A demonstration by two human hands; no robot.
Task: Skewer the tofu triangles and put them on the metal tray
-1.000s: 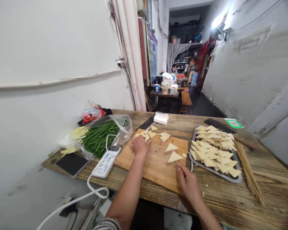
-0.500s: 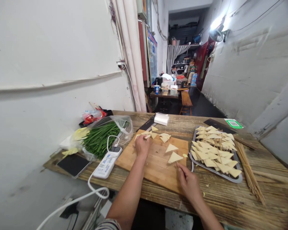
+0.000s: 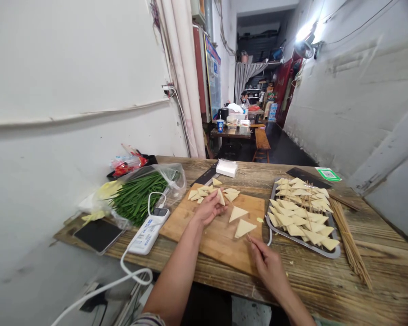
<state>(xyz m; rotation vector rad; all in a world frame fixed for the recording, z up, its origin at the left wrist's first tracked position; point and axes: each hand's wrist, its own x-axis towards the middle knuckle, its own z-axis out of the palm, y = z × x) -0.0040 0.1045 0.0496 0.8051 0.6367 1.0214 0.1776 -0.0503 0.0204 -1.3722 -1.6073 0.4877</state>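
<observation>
Pinched in my left hand (image 3: 209,209) is a pale tofu triangle (image 3: 221,197), held up over the wooden cutting board (image 3: 214,235). My right hand (image 3: 267,260) is closed on the near end of a thin bamboo skewer (image 3: 249,238), at the board's right edge. Two flat triangles are on that skewer, a nearer triangle (image 3: 245,228) and a farther triangle (image 3: 238,213). Behind my left hand lie loose tofu triangles (image 3: 197,194) on the board, and a small group of triangles (image 3: 231,194) lies just right of it.
To the right, a metal tray (image 3: 333,254) carries filled skewers, beside a bundle of bare skewers (image 3: 352,246). At left are bagged green chives (image 3: 139,194), a white power strip (image 3: 148,232) and a phone (image 3: 98,235). A knife (image 3: 206,174) and white box (image 3: 227,168) lie behind the board.
My left hand has come up from the pile and moved right toward the skewer, now with a triangle in its fingers. My right hand keeps hold of the skewer, nearly still.
</observation>
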